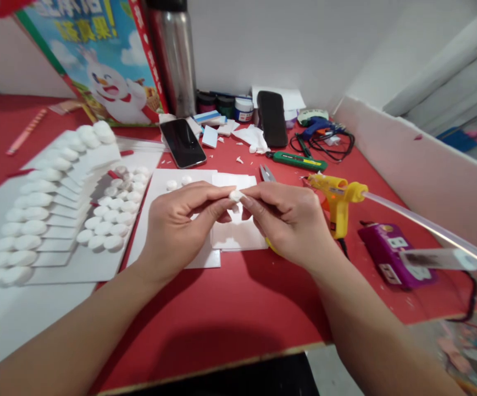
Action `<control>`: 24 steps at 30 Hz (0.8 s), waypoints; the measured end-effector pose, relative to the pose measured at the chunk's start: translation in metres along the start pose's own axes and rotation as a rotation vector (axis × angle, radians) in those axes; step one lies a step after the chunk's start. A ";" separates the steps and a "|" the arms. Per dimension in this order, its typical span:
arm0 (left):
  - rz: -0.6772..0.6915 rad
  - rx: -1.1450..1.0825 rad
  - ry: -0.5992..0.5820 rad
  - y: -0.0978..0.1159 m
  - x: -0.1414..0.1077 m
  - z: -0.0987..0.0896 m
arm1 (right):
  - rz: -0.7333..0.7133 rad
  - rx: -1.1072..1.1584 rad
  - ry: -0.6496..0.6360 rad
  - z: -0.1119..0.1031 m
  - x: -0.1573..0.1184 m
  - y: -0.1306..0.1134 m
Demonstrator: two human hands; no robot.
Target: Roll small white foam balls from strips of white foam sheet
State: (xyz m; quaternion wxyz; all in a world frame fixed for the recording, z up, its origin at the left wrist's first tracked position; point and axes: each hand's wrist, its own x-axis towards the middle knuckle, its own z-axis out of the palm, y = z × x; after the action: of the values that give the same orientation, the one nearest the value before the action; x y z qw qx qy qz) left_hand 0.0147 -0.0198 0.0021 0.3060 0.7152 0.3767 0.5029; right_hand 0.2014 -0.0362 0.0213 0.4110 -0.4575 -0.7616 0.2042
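Between the fingertips of my left hand (pixel 184 220) and my right hand (pixel 290 220) is a small white oval piece (pixel 236 196). Both hands pinch it, one from each side, above a white sheet (pixel 238 236) on the table. Its exact kind cannot be made out. Two similar white ovals (pixel 171 185) lie just beyond my left hand. Farther left, several white ovals (pixel 110 228) sit grouped on a white board. Beside them, white cards (pixel 59 245) overlap in a fanned row, with paired ovals along their outer ends.
A yellow glue gun (pixel 335 201) with a long clear stick stands right of my hand, near a purple box (pixel 395 256). Behind are a green cutter (pixel 296 160), two phones (pixel 183 143), paint jars (pixel 244 109), a steel flask (pixel 175 60) and a printed box (pixel 106 71).
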 end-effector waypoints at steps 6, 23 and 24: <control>-0.089 -0.065 -0.134 0.002 0.009 -0.012 | -0.095 -0.028 -0.065 -0.007 0.001 0.004; -0.324 -0.316 -0.096 -0.005 0.011 -0.005 | 0.691 0.755 -0.072 0.000 0.010 -0.004; -0.324 -0.319 -0.098 -0.006 0.012 -0.005 | 0.758 0.855 -0.085 -0.001 0.012 -0.002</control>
State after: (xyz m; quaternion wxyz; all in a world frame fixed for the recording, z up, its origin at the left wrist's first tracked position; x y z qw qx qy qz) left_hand 0.0105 -0.0064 0.0043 0.5097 0.6117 0.3870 0.4650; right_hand 0.1981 -0.0272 0.0286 0.4266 -0.4832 -0.4097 0.6455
